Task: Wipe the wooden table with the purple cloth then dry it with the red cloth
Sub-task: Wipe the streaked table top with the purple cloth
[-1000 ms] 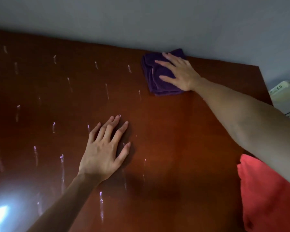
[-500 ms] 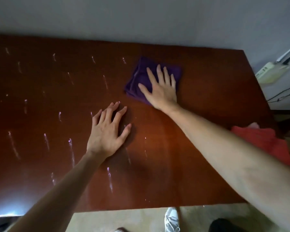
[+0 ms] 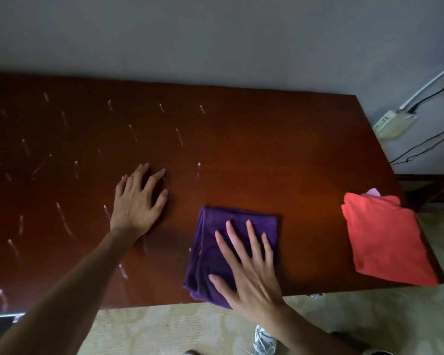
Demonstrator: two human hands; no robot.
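Note:
The folded purple cloth lies at the near edge of the dark wooden table, slightly overhanging it. My right hand presses flat on the cloth with straight, spread fingers. My left hand rests flat on the bare wood to the left of the cloth, fingers spread. The folded red cloth lies at the table's near right corner, apart from both hands. Pale wet streaks cover the left half of the table.
A grey wall runs behind the table. A white power strip with cables hangs at the right. Beige carpet and a shoe show below the table's near edge.
My right hand has dragged the purple cloth from the far side of the table back to the near edge. The left hand stayed planted. The view has tilted down.

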